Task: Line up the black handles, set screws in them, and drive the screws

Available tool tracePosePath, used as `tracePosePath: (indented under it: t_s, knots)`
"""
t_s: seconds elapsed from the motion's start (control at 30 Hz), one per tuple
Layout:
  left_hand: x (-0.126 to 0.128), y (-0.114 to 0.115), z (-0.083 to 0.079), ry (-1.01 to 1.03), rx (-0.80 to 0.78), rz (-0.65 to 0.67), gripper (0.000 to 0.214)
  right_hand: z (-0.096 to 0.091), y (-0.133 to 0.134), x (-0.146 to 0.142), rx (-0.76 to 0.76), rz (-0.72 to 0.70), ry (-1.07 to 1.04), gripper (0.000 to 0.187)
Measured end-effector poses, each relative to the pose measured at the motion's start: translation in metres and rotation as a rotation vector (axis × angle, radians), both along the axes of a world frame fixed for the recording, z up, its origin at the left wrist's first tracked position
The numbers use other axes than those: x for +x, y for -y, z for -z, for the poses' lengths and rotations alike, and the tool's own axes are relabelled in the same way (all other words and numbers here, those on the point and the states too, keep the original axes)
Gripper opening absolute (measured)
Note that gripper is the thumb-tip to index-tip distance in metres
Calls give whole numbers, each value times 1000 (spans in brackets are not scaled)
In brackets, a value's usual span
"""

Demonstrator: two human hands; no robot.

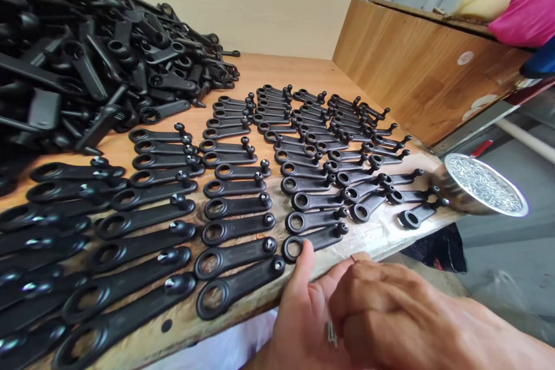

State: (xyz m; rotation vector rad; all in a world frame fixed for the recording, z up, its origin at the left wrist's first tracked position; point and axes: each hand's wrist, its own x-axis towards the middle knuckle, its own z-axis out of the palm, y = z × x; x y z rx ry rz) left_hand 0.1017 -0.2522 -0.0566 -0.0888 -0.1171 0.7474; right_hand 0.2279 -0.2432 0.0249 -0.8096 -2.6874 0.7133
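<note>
My left hand (299, 306) is palm up at the table's front edge, with a few small metal screws (332, 333) lying in the palm. Over that palm, my right hand (390, 306) has its fingers curled in; whatever its fingertips pinch is hidden. Black plastic crank handles (240, 283), each with a ring at one end and a short knob at the other, lie in rows across the table. Silvery screw heads or tips show in the knobs of several. The nearest handle (318, 241) is just beyond my left thumb.
A big heap of loose black handles (99, 52) fills the back left. To the right stands a metal bowl (448, 185) full of small screws, with a red-handled tool beside it. A wooden box (403, 52) is at the back right, near a pink bag (526, 6).
</note>
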Motion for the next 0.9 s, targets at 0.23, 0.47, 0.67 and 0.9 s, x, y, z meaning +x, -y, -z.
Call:
tracePosePath:
  t_s: [0.23, 0.47, 0.67, 0.9]
  knots:
    - [-4, -2, 7, -42, -38, 54, 52, -10, -79, 11, -315, 189, -298, 15]
    - [-5, -2, 7, -38, -79, 76, 55, 16, -140, 14, -338, 531, -375, 14]
    - [-5, -1, 7, -43, -100, 83, 58, 27, -144, 8, -256, 515, -355, 13]
    - [-5, -1, 9, -47, -109, 86, 57, 30, -139, 8, -234, 513, -314, 15]
